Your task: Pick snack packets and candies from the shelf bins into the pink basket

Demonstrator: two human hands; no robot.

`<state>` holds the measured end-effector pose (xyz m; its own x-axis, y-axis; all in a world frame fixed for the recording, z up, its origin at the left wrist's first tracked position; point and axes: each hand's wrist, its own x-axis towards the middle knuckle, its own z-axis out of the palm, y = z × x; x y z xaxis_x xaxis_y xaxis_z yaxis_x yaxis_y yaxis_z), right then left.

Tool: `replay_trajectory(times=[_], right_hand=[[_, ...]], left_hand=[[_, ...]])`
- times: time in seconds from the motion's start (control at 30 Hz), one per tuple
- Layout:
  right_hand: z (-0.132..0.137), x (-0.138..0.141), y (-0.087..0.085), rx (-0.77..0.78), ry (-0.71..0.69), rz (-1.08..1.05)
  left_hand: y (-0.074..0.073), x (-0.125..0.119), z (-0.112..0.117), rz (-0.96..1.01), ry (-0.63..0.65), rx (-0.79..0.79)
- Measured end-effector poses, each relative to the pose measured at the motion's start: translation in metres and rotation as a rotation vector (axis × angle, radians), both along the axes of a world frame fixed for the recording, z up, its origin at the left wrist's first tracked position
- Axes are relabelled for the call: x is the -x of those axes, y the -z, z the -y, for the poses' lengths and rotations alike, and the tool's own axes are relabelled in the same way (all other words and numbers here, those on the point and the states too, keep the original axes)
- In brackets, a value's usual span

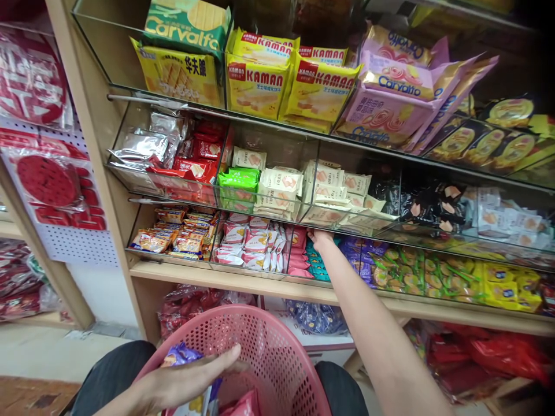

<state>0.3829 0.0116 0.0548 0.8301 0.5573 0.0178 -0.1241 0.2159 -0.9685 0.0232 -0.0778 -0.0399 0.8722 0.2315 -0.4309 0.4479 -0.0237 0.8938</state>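
Note:
My left hand (199,375) stretches flat over a pink perforated basket (277,341), its fingers extended and nothing gripped in them. Beneath it in the basket lie purple packets (184,355) and pink packets (247,403); the hand hides part of them. My right hand (321,238) reaches into the lowest bin row, at the teal packets (318,263) beside the pink-red packets (298,254). The shelf above covers most of its fingers, so whether it holds a packet cannot be seen. To its right sit more purple packets (362,260).
The basket stands between my knees. Clear dividers split the shelf bins, with white-pink packets (255,240) and orange packets (186,234) at left, and yellow packets (507,283) at right. Beige packets (281,185) fill the row above. A wooden ledge (243,283) runs below.

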Motion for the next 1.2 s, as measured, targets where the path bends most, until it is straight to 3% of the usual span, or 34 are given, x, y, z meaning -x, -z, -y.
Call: replay_trajectory(times=[0.23,0.43,0.6,0.73,0.83,0.93,1.1,1.2], right_hand=[[0.020,0.005,0.001,-0.018,-0.022,-0.137],[0.055,0.005,0.011,-0.085,-0.101,-0.179],[0.108,0.021,0.034,-0.129,-0.176,-0.257],[0.157,0.043,0.061,-0.115,-0.247,-0.322],[0.186,0.061,0.078,-0.047,-0.378,-0.332],[0.204,0.081,0.091,0.037,-0.567,-0.298],[0.218,0.114,0.105,0.199,-0.814,-0.244],[0.220,0.129,0.111,0.283,-0.913,-0.176]], left_hand=[[0.002,-0.005,0.005,0.045,0.021,0.017],[-0.004,-0.012,0.007,0.032,0.011,-0.044],[-0.004,-0.014,0.007,0.039,-0.055,-0.086],[-0.008,-0.021,0.003,0.041,-0.186,-0.154],[-0.013,-0.029,-0.002,0.083,-0.278,-0.193],[-0.019,-0.039,-0.006,0.180,-0.328,-0.137],[-0.022,-0.051,-0.005,0.273,-0.373,0.043],[-0.018,-0.052,0.000,0.257,-0.402,0.001]])
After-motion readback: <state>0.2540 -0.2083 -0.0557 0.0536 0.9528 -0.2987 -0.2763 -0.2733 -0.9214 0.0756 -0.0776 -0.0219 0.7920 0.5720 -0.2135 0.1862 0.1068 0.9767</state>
